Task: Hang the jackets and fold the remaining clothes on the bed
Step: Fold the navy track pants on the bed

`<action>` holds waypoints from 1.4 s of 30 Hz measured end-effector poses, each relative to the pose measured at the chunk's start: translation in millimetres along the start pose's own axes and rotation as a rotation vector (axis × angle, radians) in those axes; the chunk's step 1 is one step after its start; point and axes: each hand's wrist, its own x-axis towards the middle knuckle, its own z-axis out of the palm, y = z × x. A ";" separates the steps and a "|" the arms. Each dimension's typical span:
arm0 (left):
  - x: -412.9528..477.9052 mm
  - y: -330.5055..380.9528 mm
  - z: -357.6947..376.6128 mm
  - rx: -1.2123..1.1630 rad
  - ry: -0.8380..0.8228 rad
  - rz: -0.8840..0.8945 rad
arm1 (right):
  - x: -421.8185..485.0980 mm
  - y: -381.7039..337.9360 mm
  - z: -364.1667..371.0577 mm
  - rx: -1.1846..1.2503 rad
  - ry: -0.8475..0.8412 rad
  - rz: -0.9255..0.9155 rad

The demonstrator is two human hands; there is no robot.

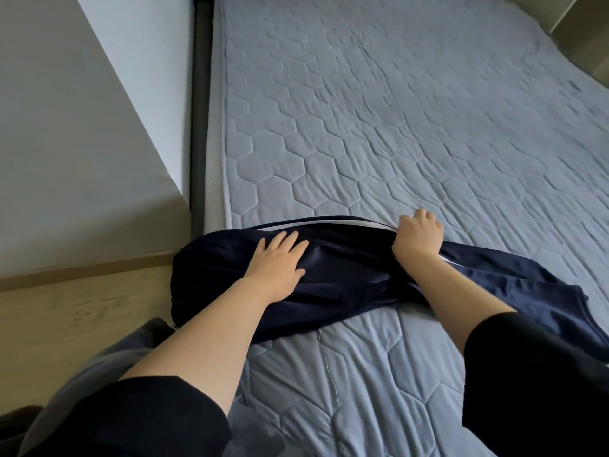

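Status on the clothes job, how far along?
Done: only one garment shows on the visible part of the bed; hanging can't be checked from here. In hand: navy garment, left hand pressing it flat, right hand gripping its far edge, apparently mid-fold. Left: finish this fold.

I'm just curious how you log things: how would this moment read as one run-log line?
step: folding | left hand: flat on navy garment | right hand: grips its far edge | place: bed

A garment (346, 278) lies across the bed (395, 127) towards 6 o'clock. On it, the left hand (276, 262) rests at 9 o'clock. The right hand (418, 235) grips its edge at 2 o'clock.
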 end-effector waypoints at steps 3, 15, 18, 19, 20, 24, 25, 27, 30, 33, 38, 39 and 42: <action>7.3 1.1 2.4 -0.033 -0.017 -0.037 | 17.2 15.5 0.3 -0.289 -0.250 -0.013; 25.4 -0.3 13.7 -0.173 0.071 -0.067 | 73.3 -13.4 -17.0 0.073 0.089 0.006; 28.6 -0.9 16.4 -0.227 0.068 -0.069 | 39.1 -51.8 9.6 0.226 0.115 -0.200; 28.7 -3.1 15.3 -0.272 0.083 -0.071 | 24.7 -65.3 18.4 0.294 0.120 -0.273; 27.7 -6.8 13.7 -0.335 0.113 -0.075 | 11.7 -76.9 25.6 0.345 0.091 -0.307; 14.5 -22.0 12.3 -0.377 0.170 -0.051 | -11.1 -94.8 44.7 0.397 -0.066 -0.193; 12.2 -24.0 13.3 -0.309 0.166 -0.037 | -11.2 -96.4 43.8 0.370 -0.062 -0.187; 9.2 -26.6 14.7 -0.176 0.196 -0.056 | -13.1 -100.8 40.4 0.310 -0.034 -0.227; 5.2 -35.2 12.2 -0.108 0.236 -0.244 | -26.9 -109.3 40.8 0.253 -0.042 -0.385; 5.3 -51.9 4.6 -0.064 0.217 -0.376 | -37.0 -113.4 44.1 0.262 -0.078 -0.433; -0.9 -83.9 -7.3 0.032 0.260 -0.475 | -40.2 -131.7 41.0 0.289 -0.087 -0.406; -3.9 -89.7 -7.1 0.025 0.276 -0.520 | -43.1 -140.5 39.4 0.305 -0.092 -0.412; -13.8 -108.3 -6.0 -0.046 0.312 -0.713 | -55.9 -172.6 34.2 0.380 -0.114 -0.441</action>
